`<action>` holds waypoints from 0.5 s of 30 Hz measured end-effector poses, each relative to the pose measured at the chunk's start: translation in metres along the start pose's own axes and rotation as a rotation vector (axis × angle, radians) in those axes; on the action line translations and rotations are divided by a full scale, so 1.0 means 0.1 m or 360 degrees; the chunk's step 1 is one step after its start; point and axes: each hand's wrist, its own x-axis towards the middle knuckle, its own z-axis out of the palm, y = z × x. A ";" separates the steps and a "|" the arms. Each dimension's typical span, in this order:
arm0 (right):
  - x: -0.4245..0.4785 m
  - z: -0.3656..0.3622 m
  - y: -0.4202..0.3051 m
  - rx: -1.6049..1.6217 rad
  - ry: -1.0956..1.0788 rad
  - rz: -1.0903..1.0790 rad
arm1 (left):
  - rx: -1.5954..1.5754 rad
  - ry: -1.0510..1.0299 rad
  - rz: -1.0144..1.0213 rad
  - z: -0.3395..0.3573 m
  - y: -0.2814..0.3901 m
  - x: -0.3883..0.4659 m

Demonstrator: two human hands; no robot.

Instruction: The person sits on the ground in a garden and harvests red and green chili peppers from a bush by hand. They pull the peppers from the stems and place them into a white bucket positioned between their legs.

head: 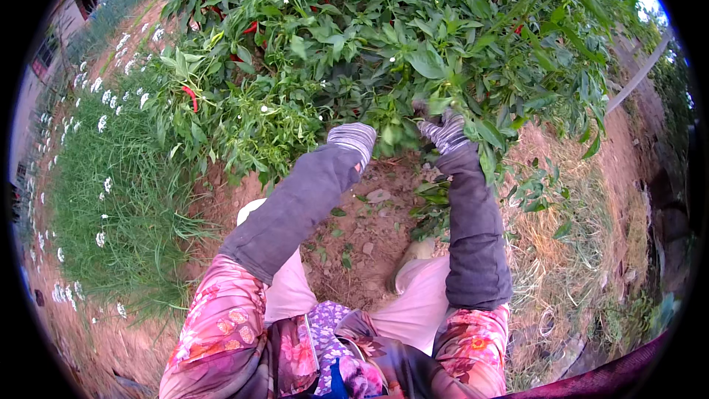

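My left hand, in a striped knit glove, reaches in among the lower leaves of the pepper plants. Its fingers are hidden behind the glove's back and the foliage, so its grip does not show. Close by on the right, my right hand wears a matching glove with dark fingertips. Blurred leaves surround its fingers, and whether they close on a stem or a pepper is unclear. Red peppers hang at the left of the foliage. Green peppers lie or hang low beside my right forearm.
Bare soil with small stones and fallen leaves lies between my feet. White-flowered grassy plants grow on the left. Dry straw covers the ground on the right. A pale pole slants at the upper right.
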 end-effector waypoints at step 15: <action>0.13 0.27 0.29 -0.0774 -0.0323 0.0201 | -0.0940 0.0134 0.0165 0.28 -0.84 0.35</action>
